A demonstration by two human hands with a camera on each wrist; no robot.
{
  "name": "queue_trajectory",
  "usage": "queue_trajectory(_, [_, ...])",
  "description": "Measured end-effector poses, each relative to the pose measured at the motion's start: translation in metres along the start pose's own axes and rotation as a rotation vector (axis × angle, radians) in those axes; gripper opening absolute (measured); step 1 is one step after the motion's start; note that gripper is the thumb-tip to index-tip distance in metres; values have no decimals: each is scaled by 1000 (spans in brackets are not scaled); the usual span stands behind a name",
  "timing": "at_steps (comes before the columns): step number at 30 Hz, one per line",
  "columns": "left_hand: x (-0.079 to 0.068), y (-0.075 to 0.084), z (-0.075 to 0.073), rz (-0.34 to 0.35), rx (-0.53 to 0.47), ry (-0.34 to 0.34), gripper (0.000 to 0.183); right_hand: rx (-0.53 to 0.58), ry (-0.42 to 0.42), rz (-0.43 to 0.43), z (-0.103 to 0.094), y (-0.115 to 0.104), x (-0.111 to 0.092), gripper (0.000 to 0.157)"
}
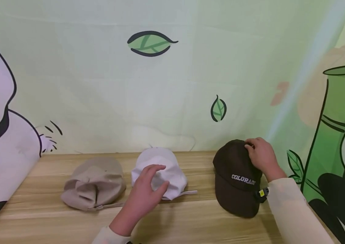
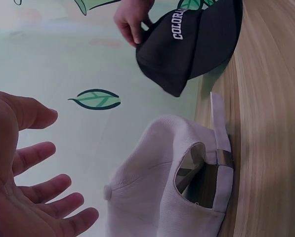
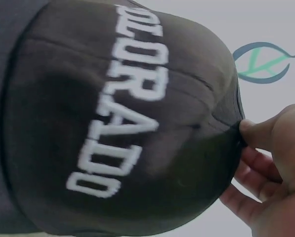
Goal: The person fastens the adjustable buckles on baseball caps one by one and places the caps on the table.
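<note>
My right hand (image 1: 261,154) pinches the crown of a dark brown baseball cap (image 1: 231,161) with white COLORADO lettering. Its brim points down toward the table, and in the right wrist view thumb and fingers grip the top of this cap (image 3: 187,148). My left hand (image 1: 143,195) is held in front of a white baseball cap (image 1: 157,156), thumb and fingers spread with nothing between them. In the left wrist view the white cap (image 2: 147,182) shows its back opening, strap and metal buckle, with the left hand (image 2: 28,182) apart from it.
A beige baseball cap (image 1: 99,176) lies left of the white one, its strap side toward me. All stand on a wood-grain table (image 1: 196,223). Behind the table's back edge hangs a pale green backdrop (image 1: 99,84) printed with leaves, bamboo and panda shapes.
</note>
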State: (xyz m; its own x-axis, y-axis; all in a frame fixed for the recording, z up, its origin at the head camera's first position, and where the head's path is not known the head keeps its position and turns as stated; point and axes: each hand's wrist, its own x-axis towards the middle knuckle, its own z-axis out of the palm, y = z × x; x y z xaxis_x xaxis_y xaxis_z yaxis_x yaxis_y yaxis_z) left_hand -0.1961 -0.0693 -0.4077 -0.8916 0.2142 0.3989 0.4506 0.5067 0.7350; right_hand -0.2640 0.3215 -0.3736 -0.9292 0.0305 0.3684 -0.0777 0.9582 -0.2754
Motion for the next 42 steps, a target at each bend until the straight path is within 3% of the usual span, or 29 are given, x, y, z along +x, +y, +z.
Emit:
queue_trajectory(18, [-2, -2, 1, 15, 10, 13, 37, 64, 54, -281, -38, -31, 0, 20])
queue_trajectory(26, [-1, 1, -4, -49, -29, -22, 41, 99, 54, -381, -49, -41, -3, 19])
queue_trajectory(34, [0, -1, -5, -20, -43, -12, 40, 91, 107, -489, -65, -54, -14, 23])
queue_trajectory(42, [4, -1, -6, 39, -54, 0, 35, 97, 102, -646, -85, -69, -25, 31])
